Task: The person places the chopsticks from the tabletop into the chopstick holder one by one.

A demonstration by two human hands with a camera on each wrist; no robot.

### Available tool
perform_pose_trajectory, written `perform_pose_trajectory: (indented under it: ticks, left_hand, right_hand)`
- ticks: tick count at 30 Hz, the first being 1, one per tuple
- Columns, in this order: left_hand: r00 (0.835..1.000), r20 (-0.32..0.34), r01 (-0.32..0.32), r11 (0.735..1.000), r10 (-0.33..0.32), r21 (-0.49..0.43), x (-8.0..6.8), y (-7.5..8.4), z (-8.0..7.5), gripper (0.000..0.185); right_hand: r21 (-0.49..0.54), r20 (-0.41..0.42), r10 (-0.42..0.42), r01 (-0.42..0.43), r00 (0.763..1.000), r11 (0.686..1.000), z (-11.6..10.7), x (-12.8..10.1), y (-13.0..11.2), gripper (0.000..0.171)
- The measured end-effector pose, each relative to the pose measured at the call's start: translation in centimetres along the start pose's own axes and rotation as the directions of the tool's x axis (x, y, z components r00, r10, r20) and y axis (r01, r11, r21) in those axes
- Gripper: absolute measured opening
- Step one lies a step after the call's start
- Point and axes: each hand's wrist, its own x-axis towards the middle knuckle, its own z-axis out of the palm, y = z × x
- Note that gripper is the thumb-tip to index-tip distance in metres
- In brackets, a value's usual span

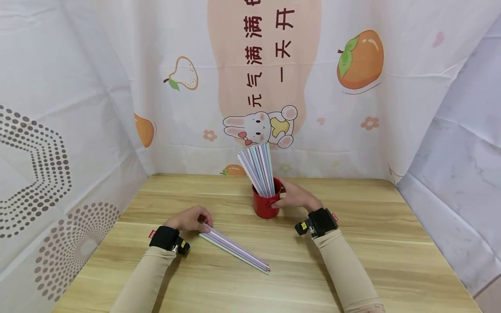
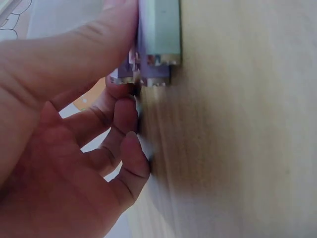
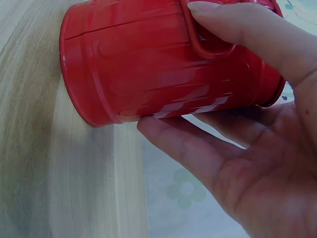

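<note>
A red mug (image 1: 265, 206) stands at the middle of the wooden table (image 1: 372, 261), holding a fanned bunch of pastel sticks (image 1: 258, 167). My right hand (image 1: 294, 196) grips the mug from its right side. In the right wrist view the thumb (image 3: 247, 29) lies over the handle and the fingers (image 3: 198, 148) reach along the mug's (image 3: 163, 64) wall. A few more pastel sticks (image 1: 235, 250) lie flat on the table, slanting toward the front right. My left hand (image 1: 190, 218) pinches their near-left ends (image 2: 157, 39) between thumb and fingers.
Printed cloth walls close in the table at the back (image 1: 258, 87), left (image 1: 47, 165) and right (image 1: 462, 152). Bare wood stretches along the front and right of the table.
</note>
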Motion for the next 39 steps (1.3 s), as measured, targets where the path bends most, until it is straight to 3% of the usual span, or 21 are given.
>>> perform_pose_trajectory:
  ticks: [6, 9, 11, 13, 16, 19, 21, 23, 31, 39]
  left_hand:
    - [0.999, -0.043, 0.008, 1.0, -0.01, -0.028, -0.4, -0.5, -0.6, 0.007]
    - [0.994, -0.113, -0.008, 0.993, -0.005, -0.116, -0.6, -0.8, -1.2, 0.009]
    - [0.986, -0.164, -0.047, 0.974, 0.01, -0.223, -0.7, -0.9, -1.8, 0.013]
    - [0.976, -0.215, -0.111, 0.933, 0.037, -0.343, -0.6, -0.8, -2.3, 0.017]
    - [0.955, -0.289, -0.205, 0.841, 0.062, -0.5, -0.2, -0.4, -2.9, 0.022]
    - [0.936, -0.35, -0.257, 0.759, 0.041, -0.599, 0.5, 0.4, -3.4, 0.025]
    - [0.923, -0.385, -0.281, 0.72, 0.021, -0.635, 1.0, 1.0, -3.6, 0.026]
    - [0.91, -0.414, -0.289, 0.698, -0.012, -0.655, 1.5, 1.7, -4.0, 0.026]
    - [0.838, -0.54, -0.333, 0.715, -0.074, -0.615, 4.0, 4.4, -6.2, 0.023]
    - [0.77, -0.63, -0.4, 0.695, -0.098, -0.597, 6.7, 7.7, -8.6, 0.021]
  right_hand:
    - [0.013, 0.008, 0.01, -0.01, 1.0, 1.0, -0.1, 0.1, 0.0, 0.092]
    - [0.012, 0.012, 0.015, -0.015, 1.0, 1.0, -0.1, 0.1, 0.1, 0.09]
    - [0.01, 0.009, 0.01, -0.01, 1.0, 1.0, -0.1, 0.1, 0.1, 0.089]
    - [0.009, 0.004, 0.004, -0.004, 1.0, 1.0, -0.2, 0.0, 0.1, 0.088]
    - [0.009, -0.003, 0.004, -0.004, 1.0, 1.0, -0.2, 0.0, 0.0, 0.088]
    - [0.014, -0.002, 0.01, -0.01, 1.0, 1.0, -0.3, 0.0, 0.1, 0.088]
    - [0.019, 0.001, 0.019, -0.019, 1.0, 1.0, -0.2, 0.0, 0.1, 0.088]
    - [0.021, 0.004, 0.027, -0.027, 1.0, 0.999, -0.1, -0.1, 0.1, 0.088]
    - [0.025, 0.002, 0.025, -0.025, 1.0, 0.999, 0.1, -0.2, 0.0, 0.089]
    - [0.017, -0.001, 0.006, -0.006, 1.0, 1.0, 0.2, -0.3, -0.2, 0.086]
